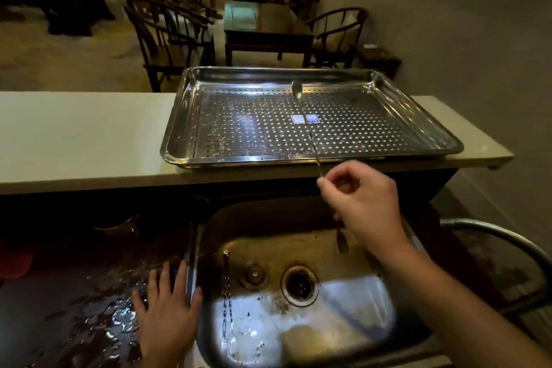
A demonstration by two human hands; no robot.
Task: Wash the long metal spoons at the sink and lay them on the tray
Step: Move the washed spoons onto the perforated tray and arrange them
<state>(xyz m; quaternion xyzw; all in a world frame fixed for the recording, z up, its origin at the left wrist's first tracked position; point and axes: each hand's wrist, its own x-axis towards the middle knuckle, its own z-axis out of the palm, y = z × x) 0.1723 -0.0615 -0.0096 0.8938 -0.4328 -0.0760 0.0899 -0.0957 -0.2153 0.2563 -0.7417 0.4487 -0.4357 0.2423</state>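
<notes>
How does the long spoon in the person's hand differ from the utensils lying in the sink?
The spoon is pinched at its handle tip by the right hand and reaches out over the tray; the utensils in the sink lie loose on the basin floor. The spoon ends in a small bowl; at least one sink utensil ends in fork prongs. Both are long, thin and metal.

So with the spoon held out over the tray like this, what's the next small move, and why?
Probably lower and release. The right hand pinches the long spoon by its handle end, bowl already over the perforated tray, which holds no other spoons. More utensils wait in the sink.
</notes>
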